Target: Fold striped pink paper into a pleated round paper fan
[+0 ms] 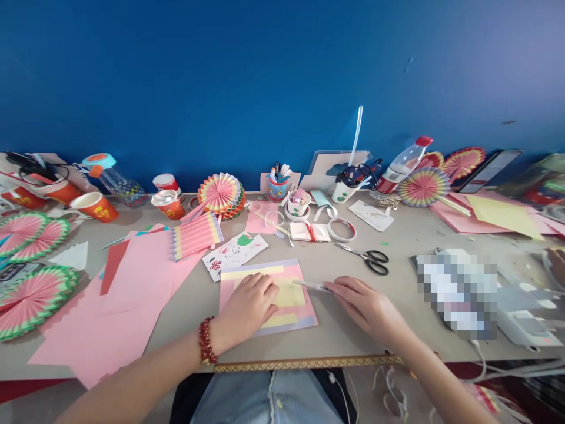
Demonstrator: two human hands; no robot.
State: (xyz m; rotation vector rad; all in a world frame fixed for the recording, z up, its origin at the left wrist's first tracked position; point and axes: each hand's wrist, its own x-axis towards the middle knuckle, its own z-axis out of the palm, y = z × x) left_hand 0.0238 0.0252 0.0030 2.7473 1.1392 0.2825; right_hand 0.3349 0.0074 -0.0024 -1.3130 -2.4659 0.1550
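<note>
My left hand lies with its fingers spread on a pink sheet that carries yellow and lilac strips. My right hand is closed on a thin pale tool, whose tip reaches over the sheet's right part. The fingers hide where the tool is gripped, and its exact kind is hard to tell. Just behind the sheet lies a white card with drawings. Black-handled scissors rest behind my right hand.
Pink paper and folded paper fans cover the left side. Rolls of tape, cups and a bottle stand toward the blue wall. At the right are a blurred-out device and cables.
</note>
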